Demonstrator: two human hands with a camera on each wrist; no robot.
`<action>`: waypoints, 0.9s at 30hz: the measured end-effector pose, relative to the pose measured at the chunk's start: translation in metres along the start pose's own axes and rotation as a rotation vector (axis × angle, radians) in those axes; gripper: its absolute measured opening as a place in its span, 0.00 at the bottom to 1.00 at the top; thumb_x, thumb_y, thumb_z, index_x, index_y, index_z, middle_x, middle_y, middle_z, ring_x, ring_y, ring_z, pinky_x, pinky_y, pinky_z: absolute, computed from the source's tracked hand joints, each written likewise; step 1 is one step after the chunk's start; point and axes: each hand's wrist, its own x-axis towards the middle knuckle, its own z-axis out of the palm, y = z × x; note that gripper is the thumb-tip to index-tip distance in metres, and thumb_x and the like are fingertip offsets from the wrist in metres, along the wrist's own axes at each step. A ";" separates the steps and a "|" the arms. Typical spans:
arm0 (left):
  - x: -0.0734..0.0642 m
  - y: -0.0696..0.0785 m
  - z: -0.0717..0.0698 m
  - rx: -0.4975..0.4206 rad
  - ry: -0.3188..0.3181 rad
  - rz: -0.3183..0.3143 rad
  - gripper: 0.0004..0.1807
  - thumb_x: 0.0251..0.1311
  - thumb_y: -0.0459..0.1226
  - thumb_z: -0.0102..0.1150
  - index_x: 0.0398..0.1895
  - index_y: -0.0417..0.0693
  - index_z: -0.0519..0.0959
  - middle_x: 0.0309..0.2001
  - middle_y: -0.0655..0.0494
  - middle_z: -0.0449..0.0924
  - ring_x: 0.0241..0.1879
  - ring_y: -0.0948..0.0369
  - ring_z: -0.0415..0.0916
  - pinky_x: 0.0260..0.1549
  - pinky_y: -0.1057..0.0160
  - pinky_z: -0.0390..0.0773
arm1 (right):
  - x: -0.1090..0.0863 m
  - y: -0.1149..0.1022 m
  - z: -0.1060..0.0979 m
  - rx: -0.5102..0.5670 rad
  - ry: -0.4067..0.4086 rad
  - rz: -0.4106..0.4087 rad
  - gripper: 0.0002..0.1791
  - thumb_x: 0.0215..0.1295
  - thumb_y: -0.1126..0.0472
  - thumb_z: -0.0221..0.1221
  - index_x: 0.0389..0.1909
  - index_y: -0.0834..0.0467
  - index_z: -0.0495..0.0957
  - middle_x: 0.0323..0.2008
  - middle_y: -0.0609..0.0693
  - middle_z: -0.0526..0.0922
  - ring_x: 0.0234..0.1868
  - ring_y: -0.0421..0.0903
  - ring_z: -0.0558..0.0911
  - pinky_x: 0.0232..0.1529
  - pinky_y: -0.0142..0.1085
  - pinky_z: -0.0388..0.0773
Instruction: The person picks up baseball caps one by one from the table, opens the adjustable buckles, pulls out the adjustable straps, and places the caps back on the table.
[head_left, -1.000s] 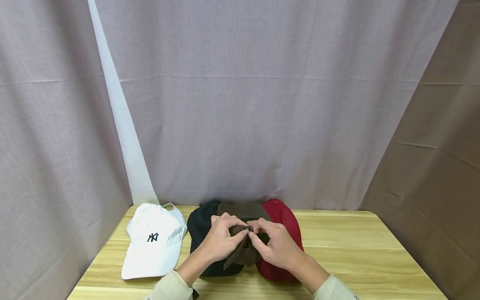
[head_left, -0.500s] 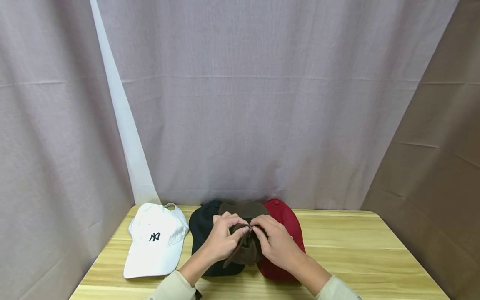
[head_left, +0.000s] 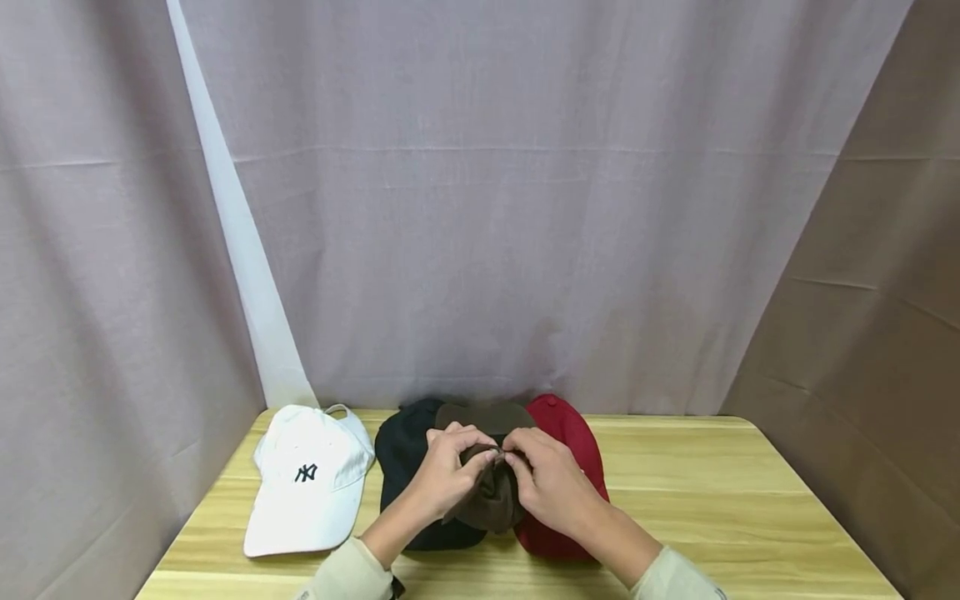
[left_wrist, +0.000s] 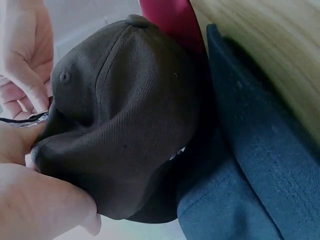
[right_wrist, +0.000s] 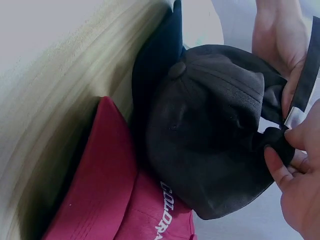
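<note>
Both hands work at the back strap [right_wrist: 306, 70] of a dark brown baseball cap [head_left: 491, 504]. In the right wrist view a metal buckle [right_wrist: 295, 118] sits on the strap, whose loose end sticks out past it. My left hand [head_left: 447, 473] pinches one side of the strap between thumb and forefinger. Close beside it, my right hand [head_left: 551, 485] pinches the cap's edge by the buckle, fingertips nearly meeting the left ones. The cap's brim points away toward the curtain. A black cap [head_left: 405, 446] lies left of it, a red cap [head_left: 576, 437] right, both partly covered.
A white cap [head_left: 303, 475] with a dark monogram lies farther left on the wooden table [head_left: 697, 492]. Grey curtains [head_left: 480, 208] hang behind and at both sides. White lettering [right_wrist: 167, 210] shows on the red cap in the right wrist view.
My right hand's fingers have shifted slightly up and in along the brown cap's strap. The brown cap's crown has turned a little between the hands. The other caps stay put.
</note>
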 end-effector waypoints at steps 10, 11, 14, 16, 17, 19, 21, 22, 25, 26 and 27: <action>0.000 -0.002 0.000 -0.020 -0.012 0.007 0.05 0.70 0.36 0.66 0.41 0.52 0.90 0.40 0.58 0.92 0.41 0.64 0.75 0.52 0.55 0.55 | 0.004 0.000 -0.001 0.013 0.030 -0.035 0.12 0.65 0.76 0.64 0.36 0.55 0.84 0.34 0.44 0.85 0.38 0.35 0.80 0.40 0.30 0.82; 0.000 -0.003 -0.001 -0.028 -0.014 0.006 0.05 0.70 0.36 0.66 0.41 0.52 0.90 0.40 0.59 0.92 0.41 0.64 0.75 0.52 0.55 0.55 | 0.004 0.000 -0.001 0.016 0.032 -0.037 0.12 0.65 0.76 0.64 0.36 0.55 0.84 0.34 0.44 0.85 0.38 0.35 0.80 0.40 0.30 0.82; 0.001 -0.003 -0.002 -0.050 -0.026 -0.009 0.05 0.70 0.35 0.66 0.41 0.52 0.90 0.39 0.60 0.92 0.41 0.65 0.74 0.53 0.55 0.55 | 0.005 0.000 -0.002 0.018 0.041 -0.041 0.13 0.64 0.77 0.63 0.36 0.55 0.86 0.33 0.45 0.85 0.38 0.35 0.80 0.41 0.30 0.82; 0.001 -0.003 -0.003 -0.063 -0.037 -0.024 0.05 0.70 0.35 0.66 0.41 0.53 0.90 0.39 0.61 0.92 0.41 0.66 0.73 0.53 0.55 0.55 | 0.006 0.000 -0.003 0.023 0.047 -0.040 0.13 0.64 0.77 0.63 0.36 0.55 0.87 0.32 0.45 0.85 0.37 0.35 0.80 0.40 0.30 0.81; 0.001 -0.003 -0.003 -0.071 -0.044 -0.030 0.05 0.70 0.35 0.66 0.41 0.53 0.90 0.39 0.61 0.92 0.41 0.66 0.73 0.54 0.55 0.54 | 0.006 0.000 -0.003 0.026 0.048 -0.038 0.14 0.63 0.77 0.63 0.35 0.55 0.88 0.32 0.45 0.85 0.37 0.35 0.80 0.39 0.29 0.80; 0.001 -0.003 -0.004 -0.079 -0.052 -0.036 0.05 0.70 0.35 0.66 0.41 0.52 0.90 0.40 0.61 0.92 0.41 0.66 0.72 0.54 0.54 0.54 | 0.006 0.001 -0.003 0.031 0.050 -0.033 0.14 0.63 0.77 0.62 0.35 0.55 0.88 0.31 0.46 0.85 0.36 0.35 0.78 0.38 0.29 0.79; 0.000 -0.004 -0.005 -0.088 -0.058 -0.032 0.05 0.71 0.35 0.66 0.41 0.52 0.90 0.40 0.60 0.92 0.42 0.66 0.72 0.54 0.54 0.54 | 0.006 0.001 -0.004 0.043 0.049 -0.025 0.15 0.63 0.78 0.62 0.36 0.56 0.89 0.30 0.47 0.84 0.34 0.34 0.76 0.36 0.28 0.76; 0.000 -0.004 -0.006 -0.094 -0.059 -0.028 0.05 0.71 0.35 0.66 0.41 0.51 0.90 0.41 0.59 0.92 0.42 0.66 0.72 0.54 0.55 0.54 | 0.006 0.001 -0.004 0.049 0.047 -0.020 0.15 0.63 0.78 0.62 0.36 0.56 0.89 0.29 0.47 0.83 0.34 0.33 0.75 0.35 0.27 0.75; -0.001 -0.007 -0.006 -0.100 -0.059 -0.012 0.05 0.72 0.36 0.65 0.42 0.51 0.90 0.41 0.57 0.92 0.42 0.64 0.73 0.52 0.55 0.55 | 0.005 0.001 -0.004 0.068 0.043 -0.006 0.16 0.62 0.78 0.61 0.36 0.56 0.90 0.27 0.47 0.81 0.32 0.32 0.72 0.32 0.26 0.73; -0.001 -0.008 -0.006 -0.102 -0.059 -0.006 0.05 0.72 0.37 0.65 0.42 0.50 0.90 0.41 0.56 0.92 0.42 0.64 0.73 0.52 0.56 0.55 | 0.005 0.001 -0.004 0.075 0.042 -0.002 0.16 0.62 0.79 0.61 0.37 0.56 0.91 0.27 0.47 0.81 0.31 0.32 0.72 0.32 0.26 0.72; -0.002 -0.008 -0.006 -0.104 -0.058 -0.004 0.06 0.73 0.37 0.65 0.42 0.50 0.90 0.41 0.56 0.92 0.43 0.64 0.73 0.52 0.56 0.55 | 0.005 0.001 -0.005 0.079 0.040 0.001 0.17 0.62 0.79 0.61 0.37 0.55 0.91 0.27 0.46 0.80 0.31 0.32 0.71 0.31 0.26 0.71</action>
